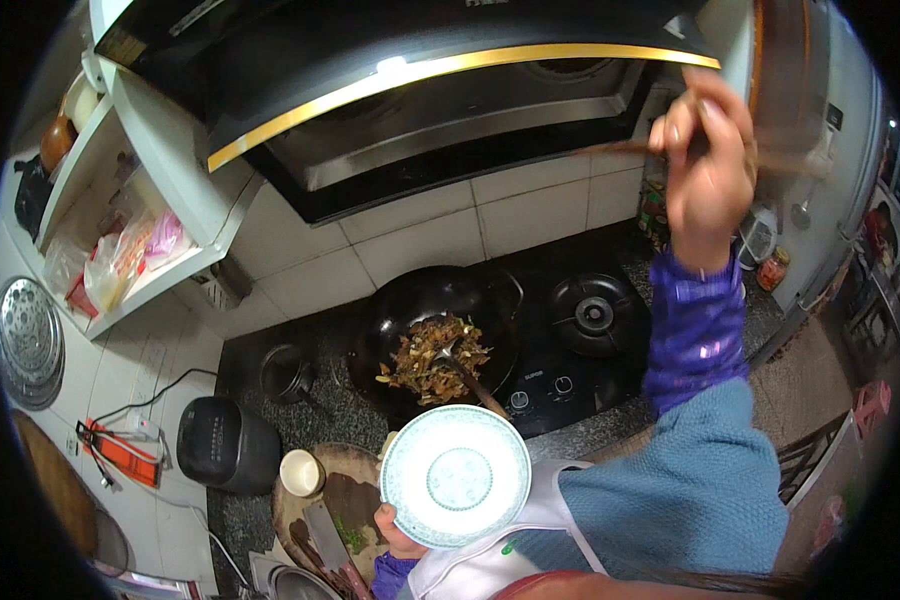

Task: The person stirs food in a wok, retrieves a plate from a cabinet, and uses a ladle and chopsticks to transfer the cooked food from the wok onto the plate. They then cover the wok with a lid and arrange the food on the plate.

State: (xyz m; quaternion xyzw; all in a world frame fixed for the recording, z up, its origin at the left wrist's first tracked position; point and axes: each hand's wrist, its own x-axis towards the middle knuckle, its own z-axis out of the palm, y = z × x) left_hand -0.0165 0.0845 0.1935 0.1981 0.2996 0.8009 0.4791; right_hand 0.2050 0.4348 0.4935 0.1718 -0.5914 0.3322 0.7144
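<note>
My left hand [399,531] grips the rim of a white plate [457,480] with a pale green pattern, its face bare towards me. High on the right, my right hand [709,157] is raised in front of the range hood [465,71], fingers curled. A thin brown stick [619,147], blurred by motion, runs through that hand; I cannot tell whether it is one or a pair. Beyond the plate, a black wok [420,289] sits on the gas hob with cooked food [412,367] in it. A spatula [469,379] with a wooden handle rests in the food.
An unlit burner [592,315] lies right of the wok. At left are a small black pot [286,373], a black appliance [227,444], and a cream cup [301,473] by a round chopping board [289,499] bearing a cleaver [330,536]. An open cabinet [187,259] juts out at upper left.
</note>
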